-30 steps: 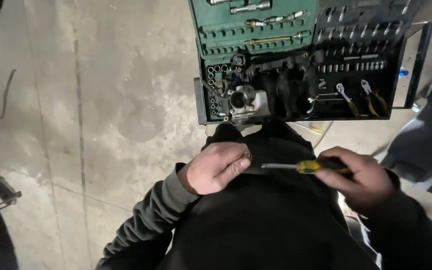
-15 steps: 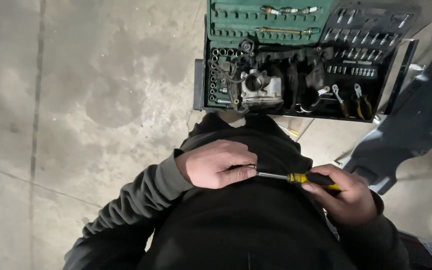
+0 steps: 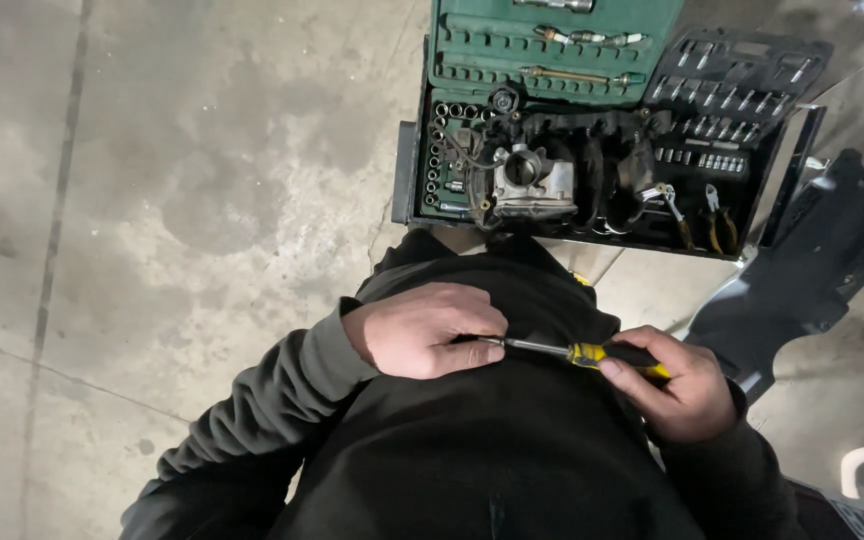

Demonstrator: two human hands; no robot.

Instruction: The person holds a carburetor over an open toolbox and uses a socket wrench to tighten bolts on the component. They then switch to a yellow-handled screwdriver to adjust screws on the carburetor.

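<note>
My right hand [image 3: 682,390] is clenched around the yellow-and-black handle of a slim steel-shafted screwdriver [image 3: 577,351], and its tip runs into my left hand [image 3: 422,328], which is curled into a fist over something I cannot make out, since the fingers cover it entirely. Both hands sit close against my black jacket [image 3: 512,450], low in the view. A second ago the hands were apart, the screwdriver's tip was free in the air and the left fist lay alone on the jacket; half a second ago the tip had just reached the fist, as it does now. Beyond the hands, the open green-and-black socket tool case [image 3: 592,110] rests on the grey concrete floor [image 3: 172,200], with a grey metal carburettor-like part [image 3: 532,185] sitting on its trays; the case has slid lower and nearer centre in my view than before. Its lid is cut off at the top edge. A dark plastic panel [image 3: 812,270] lies at right, partly out of frame.
</note>
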